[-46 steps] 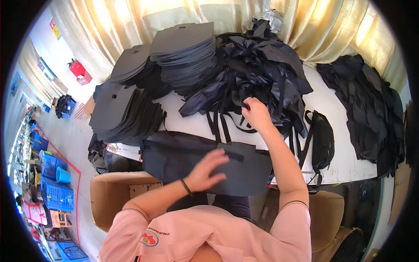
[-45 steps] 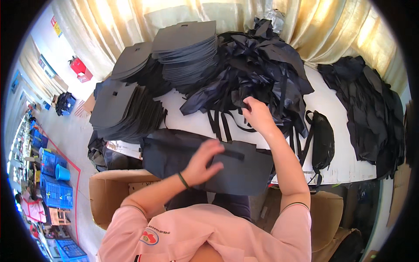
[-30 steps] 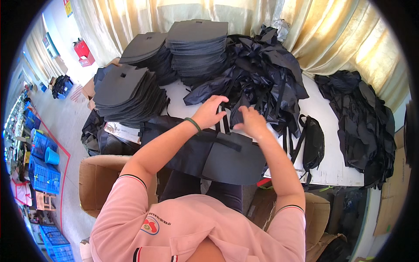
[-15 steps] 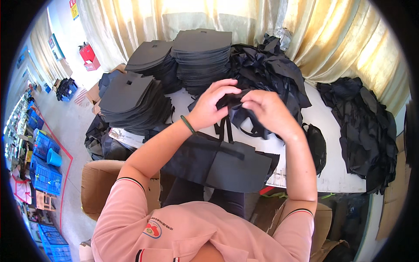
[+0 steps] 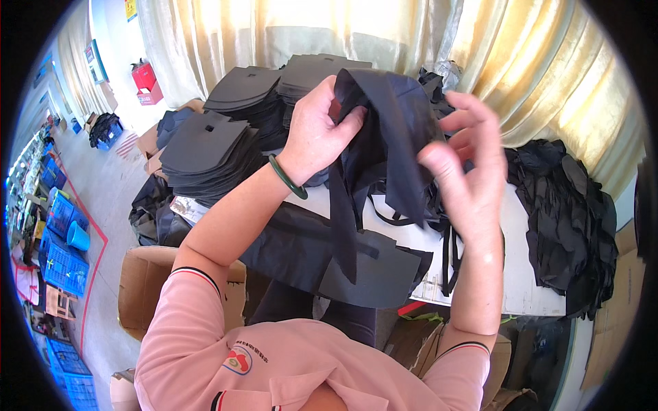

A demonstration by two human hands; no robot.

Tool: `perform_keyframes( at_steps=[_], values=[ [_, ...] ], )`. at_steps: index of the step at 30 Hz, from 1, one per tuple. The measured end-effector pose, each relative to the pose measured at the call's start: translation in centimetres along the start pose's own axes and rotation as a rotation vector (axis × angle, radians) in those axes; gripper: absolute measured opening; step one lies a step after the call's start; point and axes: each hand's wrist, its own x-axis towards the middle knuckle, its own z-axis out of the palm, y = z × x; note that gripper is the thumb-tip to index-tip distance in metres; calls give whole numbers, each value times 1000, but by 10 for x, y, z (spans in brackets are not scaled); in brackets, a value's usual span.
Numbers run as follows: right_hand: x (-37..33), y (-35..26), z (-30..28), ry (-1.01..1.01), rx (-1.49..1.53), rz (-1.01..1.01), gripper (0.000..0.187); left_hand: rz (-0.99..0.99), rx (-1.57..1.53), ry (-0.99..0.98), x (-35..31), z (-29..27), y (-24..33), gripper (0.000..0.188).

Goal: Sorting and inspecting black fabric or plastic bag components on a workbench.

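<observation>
My left hand (image 5: 319,127) grips the top of a black fabric piece with hanging straps (image 5: 384,144) and holds it up in front of me. A green bangle sits on that wrist. My right hand (image 5: 469,168) is beside the fabric on its right, fingers spread and blurred, touching its edge. Below the hands, a flat black fabric panel (image 5: 329,250) lies over the near edge of the white table (image 5: 514,274). Stacks of flat black cut pieces (image 5: 205,147) stand at the back left.
A heap of black fabric (image 5: 569,212) lies at the table's right end. Cardboard boxes (image 5: 140,288) sit by my knees. Pale curtains (image 5: 384,34) hang behind the table. Blue crates (image 5: 62,253) stand on the floor at the left.
Both hands left the panel on the table, picked a black strapped piece from the pile behind it and lifted it up toward me.
</observation>
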Motion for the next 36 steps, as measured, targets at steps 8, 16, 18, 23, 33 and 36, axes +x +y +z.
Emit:
perform_keyframes(
  at_steps=[8, 16, 18, 23, 33, 36],
  values=[
    [-12, -3, 43, -6, -79, -247, 103, 19, 269, -33, 0, -16, 10, 24],
    [-26, -8, 83, 109, -304, -245, 71, 212, 597, -42, -6, -18, 14, 35],
    [-23, 3, 70, 115, -316, -184, 69, 281, 617, 0, -7, -25, 14, 36],
    [-27, 10, 31, 34, -375, -172, 53, 234, 661, -88, -14, -71, -10, 38],
    [-83, 18, -27, -1016, 292, 292, 16, -212, 659, -639, -61, -163, -45, 22],
    [-105, 32, -46, -1228, 580, 370, 16, -214, 511, -833, -74, -192, -36, 23]
  ],
)
